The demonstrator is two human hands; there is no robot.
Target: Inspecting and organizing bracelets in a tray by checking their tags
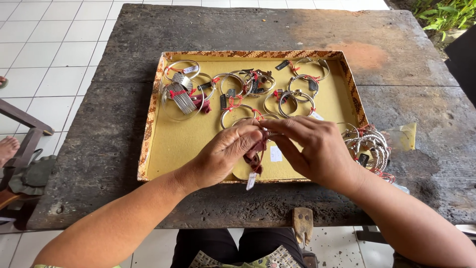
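My left hand (225, 154) and my right hand (312, 149) meet over the front of a yellow-lined tray (151, 124). Together they pinch a silver bangle (243, 171) with dark red thread and a small white tag (251, 181) hanging from it. The bangle's lower arc shows below my fingers. Several silver bangles and cuffs with red ties lie in the tray's far half, among them a wide ribbed cuff (182, 94) at the left and a pair of rings (296, 101) near the middle.
The tray rests on a dark, worn wooden table (109, 149). A heap of twisted silver bangles (369, 146) sits at the tray's right edge, next to a yellowish plastic bag (402, 136). A wooden bench pin (303, 223) juts from the table's front. A person's bare foot (7, 148) is at far left.
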